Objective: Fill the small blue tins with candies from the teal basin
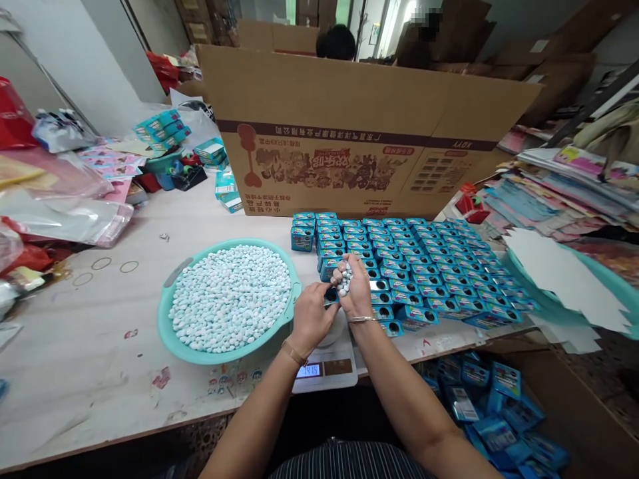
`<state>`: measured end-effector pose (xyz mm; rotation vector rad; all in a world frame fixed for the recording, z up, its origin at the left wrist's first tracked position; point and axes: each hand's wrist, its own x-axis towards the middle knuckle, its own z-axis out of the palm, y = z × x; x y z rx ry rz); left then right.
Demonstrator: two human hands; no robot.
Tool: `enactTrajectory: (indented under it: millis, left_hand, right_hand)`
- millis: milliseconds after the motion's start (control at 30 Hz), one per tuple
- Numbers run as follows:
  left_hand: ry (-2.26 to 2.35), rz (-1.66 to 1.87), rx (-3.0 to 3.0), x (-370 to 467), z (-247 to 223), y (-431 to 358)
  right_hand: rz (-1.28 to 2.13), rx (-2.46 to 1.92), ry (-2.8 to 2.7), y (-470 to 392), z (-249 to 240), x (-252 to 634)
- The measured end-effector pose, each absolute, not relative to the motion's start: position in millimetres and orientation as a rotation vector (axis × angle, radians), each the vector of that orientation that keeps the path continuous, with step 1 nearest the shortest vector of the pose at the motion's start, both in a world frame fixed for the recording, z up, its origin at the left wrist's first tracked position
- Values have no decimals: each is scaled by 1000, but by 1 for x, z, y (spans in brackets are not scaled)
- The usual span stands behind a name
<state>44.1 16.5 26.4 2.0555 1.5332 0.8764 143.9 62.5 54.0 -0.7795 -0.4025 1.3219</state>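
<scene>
Several pale candies lie in the cupped palm of my right hand, its fingers curled round them. Close beside it, my left hand grips a small box with a dark opening, held just above the white scale, whose display is lit. The two hands almost touch. To the left of them a turquoise basin is filled with pale blue and white candies. Rows of small blue boxes with round dark openings stand on the table, right of and behind my hands.
A large printed cardboard box stands behind the rows. Plastic bags lie at the left. Stacked printed sheets and a basin with white card are at the right. Below the table edge, a carton holds blue boxes.
</scene>
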Motion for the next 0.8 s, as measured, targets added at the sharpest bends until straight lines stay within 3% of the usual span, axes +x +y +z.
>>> enactTrajectory:
  millis: [800]
  left_hand:
    - [1595,868,1996,47,28,17]
  right_hand:
    - [1175,-879,-655,52,54,137]
